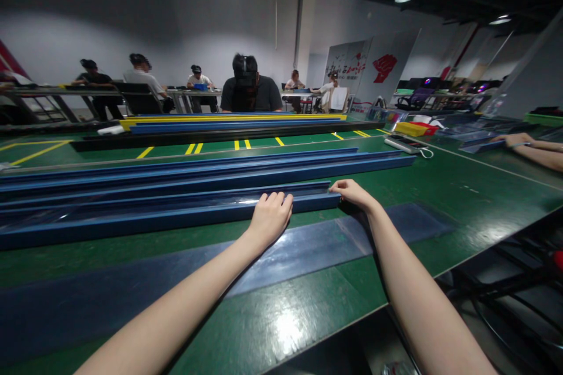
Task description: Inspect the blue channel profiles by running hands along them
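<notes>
A long blue channel (176, 220) lies across the green table, with a shiny clear strip (246, 201) inside it. My left hand (271, 215) is closed over the channel's near wall, its fingers side by side and bent into the trough. At the channel's right end my right hand (352, 192) is closed in a pinch; what lies between its fingertips is too small to make out. Beneath my forearms a wide, see-through bluish strip (303, 246) lies flat on the table.
More blue channels (264, 173) lie just behind. Farther back are black (211, 137) and yellow (285, 118) lengths, and a person (250, 91) opposite. A phone-like device (405, 144) and yellow box (410, 129) stand right of centre. Another person's hands (519, 140) work at far right.
</notes>
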Available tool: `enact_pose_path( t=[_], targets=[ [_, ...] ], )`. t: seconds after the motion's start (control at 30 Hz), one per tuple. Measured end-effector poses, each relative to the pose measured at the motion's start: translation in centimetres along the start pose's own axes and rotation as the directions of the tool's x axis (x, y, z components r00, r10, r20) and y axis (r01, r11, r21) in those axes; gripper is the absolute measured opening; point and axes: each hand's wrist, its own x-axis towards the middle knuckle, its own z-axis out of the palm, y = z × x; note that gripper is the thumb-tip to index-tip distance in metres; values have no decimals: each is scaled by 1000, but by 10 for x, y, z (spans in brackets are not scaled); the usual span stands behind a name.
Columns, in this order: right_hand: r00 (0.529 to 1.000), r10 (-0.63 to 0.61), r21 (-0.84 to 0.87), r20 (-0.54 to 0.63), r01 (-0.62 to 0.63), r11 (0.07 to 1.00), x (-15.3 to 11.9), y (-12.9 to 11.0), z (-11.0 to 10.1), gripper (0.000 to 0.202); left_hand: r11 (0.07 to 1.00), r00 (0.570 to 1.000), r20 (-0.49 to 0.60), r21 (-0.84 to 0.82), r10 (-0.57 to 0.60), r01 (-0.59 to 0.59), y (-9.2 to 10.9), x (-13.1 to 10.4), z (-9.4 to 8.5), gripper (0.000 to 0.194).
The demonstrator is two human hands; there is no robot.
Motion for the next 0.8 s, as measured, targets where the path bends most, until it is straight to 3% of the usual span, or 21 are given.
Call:
enact_pose_path(
  t=[0.8],
  targets=[
    [998,50,-27,24,-50,998,0,-4,-1,25,1000,1000,24,-23,-15,15,-1,1,1,23]
  ],
)
